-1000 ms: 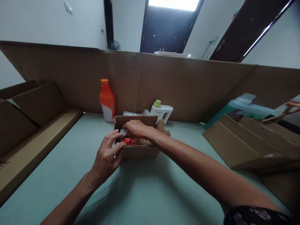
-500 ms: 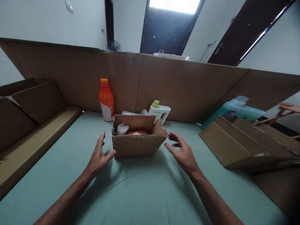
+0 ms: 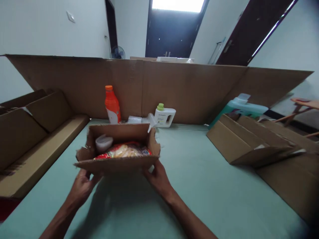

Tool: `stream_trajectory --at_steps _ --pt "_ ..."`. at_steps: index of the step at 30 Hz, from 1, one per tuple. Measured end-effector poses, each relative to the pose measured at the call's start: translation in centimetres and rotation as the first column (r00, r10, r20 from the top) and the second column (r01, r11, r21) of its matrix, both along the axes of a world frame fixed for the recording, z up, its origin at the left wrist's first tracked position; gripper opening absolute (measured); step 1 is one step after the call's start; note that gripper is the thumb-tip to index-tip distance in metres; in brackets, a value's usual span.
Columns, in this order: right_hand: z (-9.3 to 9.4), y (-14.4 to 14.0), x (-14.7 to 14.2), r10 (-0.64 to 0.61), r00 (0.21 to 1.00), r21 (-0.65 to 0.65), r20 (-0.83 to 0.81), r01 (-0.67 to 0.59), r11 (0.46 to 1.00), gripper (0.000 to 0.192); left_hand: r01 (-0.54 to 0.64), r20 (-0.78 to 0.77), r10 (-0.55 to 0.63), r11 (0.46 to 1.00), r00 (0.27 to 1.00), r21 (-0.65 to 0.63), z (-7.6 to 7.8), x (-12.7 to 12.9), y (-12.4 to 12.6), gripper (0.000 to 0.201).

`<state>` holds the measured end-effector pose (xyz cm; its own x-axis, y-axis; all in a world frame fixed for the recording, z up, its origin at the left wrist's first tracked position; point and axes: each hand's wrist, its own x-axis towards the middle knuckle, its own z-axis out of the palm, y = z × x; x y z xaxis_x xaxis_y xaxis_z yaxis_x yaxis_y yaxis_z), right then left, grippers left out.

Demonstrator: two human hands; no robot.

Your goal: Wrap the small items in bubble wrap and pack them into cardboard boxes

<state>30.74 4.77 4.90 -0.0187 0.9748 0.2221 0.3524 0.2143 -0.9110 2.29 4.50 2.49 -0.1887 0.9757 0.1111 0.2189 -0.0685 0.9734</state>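
A small open cardboard box (image 3: 119, 165) is held up off the green cloth, its opening tilted towards me. My left hand (image 3: 83, 186) grips its lower left corner, and my right hand (image 3: 158, 177) holds the lower right side; some fingers of both are hidden under the box. Inside lies a red food packet (image 3: 124, 150) with a glossy printed wrapper. Beside the packet, at the left, sits a whitish translucent rounded item (image 3: 104, 142) whose kind I cannot make out.
Behind the box stand an orange bottle (image 3: 112, 104), a white jug with a green cap (image 3: 164, 116) and some bubble wrap (image 3: 136, 119). A tall cardboard panel (image 3: 189, 89) closes off the back. Cardboard boxes flank both sides; a teal jug (image 3: 246, 107) leans at the right.
Both hands were apart from the box and have since taken hold of it. The box has risen, come nearer and moved left, and its contents show more.
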Motion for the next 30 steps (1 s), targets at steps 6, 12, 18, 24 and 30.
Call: stream_trajectory --at_steps 6,12,18,24,30 --pt "2.5 -0.8 2.3 -0.151 0.988 0.004 0.033 0.151 0.989 0.056 0.136 0.053 -0.139 0.989 0.989 0.057 2.5 4.1 1.0 0.08" --pt "-1.2 -10.5 11.0 -0.487 0.859 -0.077 0.159 0.503 0.861 0.05 0.509 0.034 -0.512 0.857 0.858 0.08 -2.4 13.4 -1.2 0.064" --pt "-3.2 -18.3 16.8 -0.729 0.651 -0.051 0.211 0.752 0.657 0.044 0.723 -0.027 -0.726 0.68 0.687 0.121 -4.8 22.1 -2.6 0.066" --pt "-4.1 -23.0 22.5 -0.896 0.374 -0.046 0.238 0.926 0.375 0.047 0.81 -0.001 -0.821 0.563 0.571 0.162 -3.6 32.8 -3.6 0.069" --pt "-4.7 -24.8 26.4 -0.937 0.211 -0.001 0.279 0.976 0.219 0.05 0.84 -0.123 -0.831 0.53 0.542 0.118 -2.3 40.3 -4.0 0.064"
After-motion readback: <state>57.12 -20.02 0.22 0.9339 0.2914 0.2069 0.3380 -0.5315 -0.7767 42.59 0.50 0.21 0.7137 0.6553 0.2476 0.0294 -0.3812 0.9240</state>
